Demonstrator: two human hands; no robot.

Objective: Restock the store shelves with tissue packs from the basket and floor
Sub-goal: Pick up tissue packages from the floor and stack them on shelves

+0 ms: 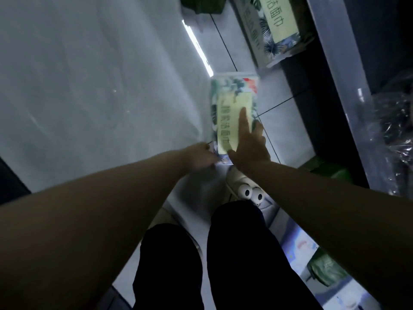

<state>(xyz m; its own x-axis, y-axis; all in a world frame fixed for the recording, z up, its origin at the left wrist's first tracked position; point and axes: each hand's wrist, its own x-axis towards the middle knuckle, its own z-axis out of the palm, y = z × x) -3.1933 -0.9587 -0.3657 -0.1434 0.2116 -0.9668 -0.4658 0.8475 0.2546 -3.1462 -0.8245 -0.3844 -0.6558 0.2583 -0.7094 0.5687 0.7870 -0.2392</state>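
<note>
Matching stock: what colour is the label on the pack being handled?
Pale yellow rectangular label; head view.

Tissue pack (232,108): rectangular, sealed in clear film. Dark green and blue leaf print on white, with a pale yellow-green label panel bearing dark characters and a red mark at the far right corner. It is oriented lengthwise away from the person, label face up, above the tiled floor. The right hand (248,146) lies flat on the label, fingers straight. The left hand (200,156) meets the near left corner, its grip blurred. Second pack (270,30): same print, larger, lying well apart at upper right.
</note>
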